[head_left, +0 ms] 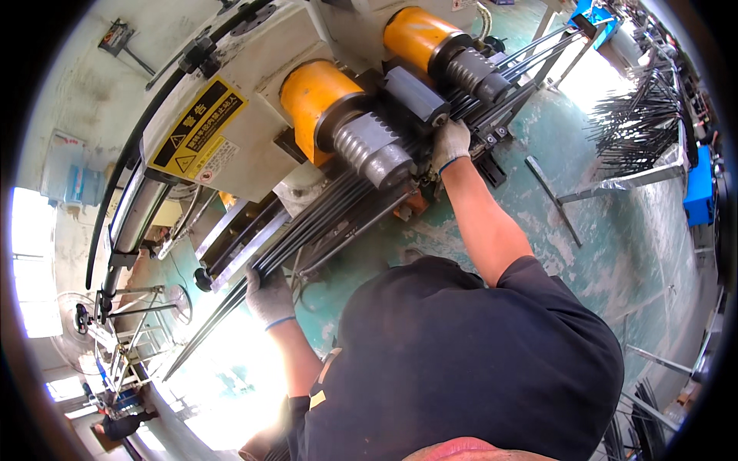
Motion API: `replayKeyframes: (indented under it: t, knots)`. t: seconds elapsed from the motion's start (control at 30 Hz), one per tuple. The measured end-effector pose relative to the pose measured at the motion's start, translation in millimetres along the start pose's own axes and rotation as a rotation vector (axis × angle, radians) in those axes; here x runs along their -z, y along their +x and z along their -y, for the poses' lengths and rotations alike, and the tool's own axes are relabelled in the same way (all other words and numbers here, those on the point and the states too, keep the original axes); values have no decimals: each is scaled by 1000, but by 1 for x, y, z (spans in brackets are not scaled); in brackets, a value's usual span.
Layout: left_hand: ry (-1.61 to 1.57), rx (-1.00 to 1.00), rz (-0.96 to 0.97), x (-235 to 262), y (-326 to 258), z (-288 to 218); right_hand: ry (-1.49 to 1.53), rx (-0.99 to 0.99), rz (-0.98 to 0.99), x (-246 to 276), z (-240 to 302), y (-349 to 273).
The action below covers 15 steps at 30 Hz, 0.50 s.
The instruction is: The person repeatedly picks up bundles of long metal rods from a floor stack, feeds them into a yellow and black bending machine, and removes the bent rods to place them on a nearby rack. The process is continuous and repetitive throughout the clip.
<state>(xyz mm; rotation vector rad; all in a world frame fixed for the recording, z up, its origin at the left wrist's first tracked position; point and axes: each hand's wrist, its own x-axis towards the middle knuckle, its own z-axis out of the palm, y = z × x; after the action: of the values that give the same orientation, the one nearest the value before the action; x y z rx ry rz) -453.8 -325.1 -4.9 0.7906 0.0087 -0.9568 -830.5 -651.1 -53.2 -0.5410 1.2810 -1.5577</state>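
A bundle of long dark metal rods [307, 223] runs slantwise through a bending machine [254, 165], from lower left to upper right. My left hand [269, 298], in a pale knit glove, is closed around the rods at their lower-left stretch. Farther right, my gloved right hand [452, 144] reaches in beside a dark block [415, 96]. Its fingers curl out of sight there, close to the rods, so what they grip is hidden. Two orange cylinders [319, 96] with ridged grey metal ends [373, 146] stick out above the rods.
A yellow-and-black warning label [198, 127] marks the machine's side. Bundled dark rods [642, 119] lie on a rack at the right. A metal bar [553, 201] stands over the green floor. At the far left is a fan [77, 323]; another person [123, 425] is at lower left.
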Motion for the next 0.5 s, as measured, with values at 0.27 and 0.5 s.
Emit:
replayKeyframes:
  t: [0.27,0.5]
  knots:
    - [-158,-166,-92,37,34,-49,-961,447,167,20,14,10]
    - [-65,-222,-152,26,35,-36,53,-114,129,5,19,-22]
